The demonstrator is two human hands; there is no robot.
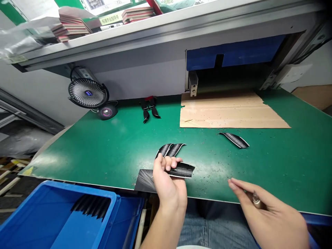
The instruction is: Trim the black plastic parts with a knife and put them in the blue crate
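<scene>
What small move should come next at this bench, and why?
Probably bring the right hand, with its metallic tool, across to the curved black part: the left hand holds that part above the bench, while the tool is well apart from it.

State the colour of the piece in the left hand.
Black piece with a white edge; head view.

Four curved black pieces [184,170] [163,150] [176,149] [236,140] are showing: one is resting in the left hand [168,186], three are lying on the worktop [116,148]. The right hand [272,214] is holding one metal-ended tool [256,200]. One fan [88,92] and one cardboard sheet [228,116] are occupying the back. On the shelf [166,24], two red-edged stacks [74,29] [137,14] are sitting; one blue bin [77,185] is holding black parts [90,205] (overlapping too closely to count).
</scene>
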